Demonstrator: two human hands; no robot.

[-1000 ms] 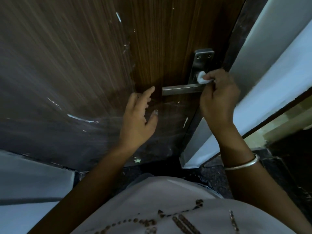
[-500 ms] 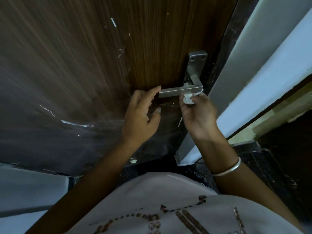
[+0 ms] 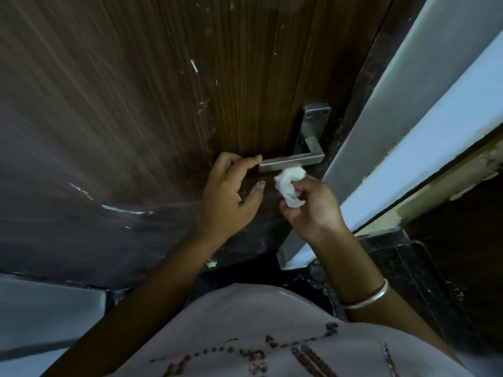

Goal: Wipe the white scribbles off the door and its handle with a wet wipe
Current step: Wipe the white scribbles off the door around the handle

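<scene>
The dark brown wooden door (image 3: 136, 104) fills the left and middle of the head view. White scribbles (image 3: 122, 209) streak its lower left, and a short white mark (image 3: 193, 65) sits higher up. The steel lever handle (image 3: 291, 160) juts left from its plate (image 3: 315, 123). My right hand (image 3: 313, 205) grips a crumpled white wet wipe (image 3: 290, 183) just under the lever. My left hand (image 3: 231, 197) has its fingertips touching the free end of the lever, thumb spread below.
A grey and white door frame (image 3: 394, 118) runs diagonally at the right. Dark speckled floor (image 3: 408, 268) lies below it. A pale wall (image 3: 40, 322) shows at the lower left. My light shirt fills the bottom.
My right hand has come down from the top of the lever near the plate to beneath it with the wipe. My left hand has reached the lever's end.
</scene>
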